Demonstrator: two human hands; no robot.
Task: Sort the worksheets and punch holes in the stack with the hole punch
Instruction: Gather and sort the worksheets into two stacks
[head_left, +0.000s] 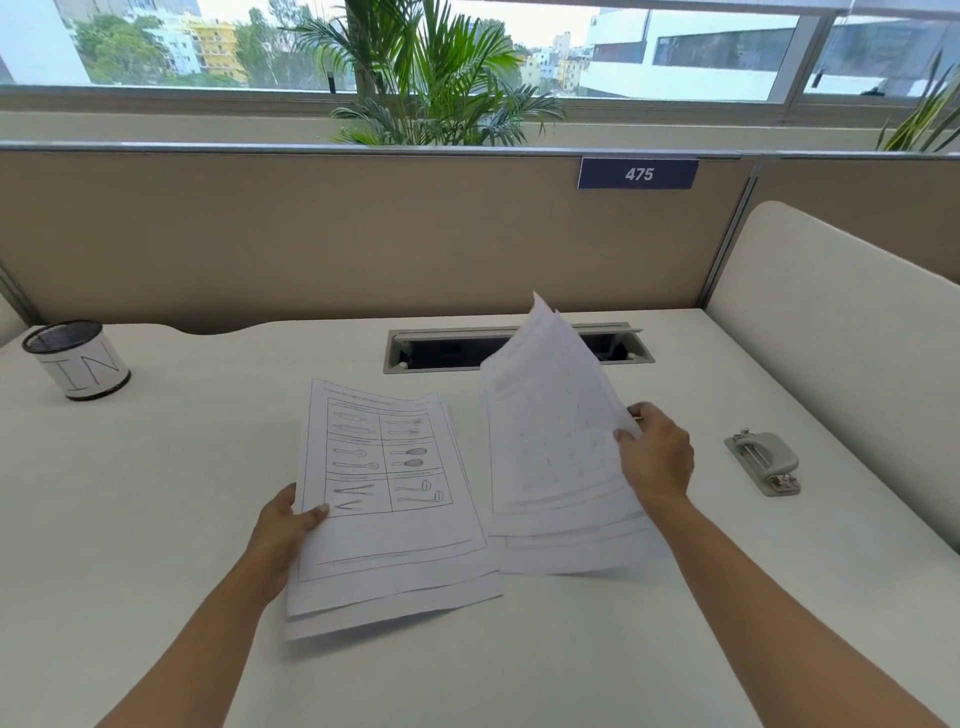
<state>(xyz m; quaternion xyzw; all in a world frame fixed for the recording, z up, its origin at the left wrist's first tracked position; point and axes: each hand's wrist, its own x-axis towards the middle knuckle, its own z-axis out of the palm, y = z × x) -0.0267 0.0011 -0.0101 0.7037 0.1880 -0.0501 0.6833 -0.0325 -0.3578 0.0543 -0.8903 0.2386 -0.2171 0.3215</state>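
Observation:
A stack of worksheets (384, 499) with printed utensil drawings faces up at the desk's middle; my left hand (283, 525) grips its left edge, thumb on top. To its right, a second bundle of sheets (550, 441) shows its blank back and tilts up off the desk. My right hand (657, 457) pinches this bundle's right edge, and its lower sheets fan out on the desk. A grey hole punch (763, 461) sits on the desk to the right of my right hand, apart from it.
A black mesh pen cup (75, 358) wrapped in white paper stands at the far left. An open cable tray slot (452, 349) cuts the desk behind the papers. A beige partition (363, 234) closes the back and a white divider (841, 322) the right side.

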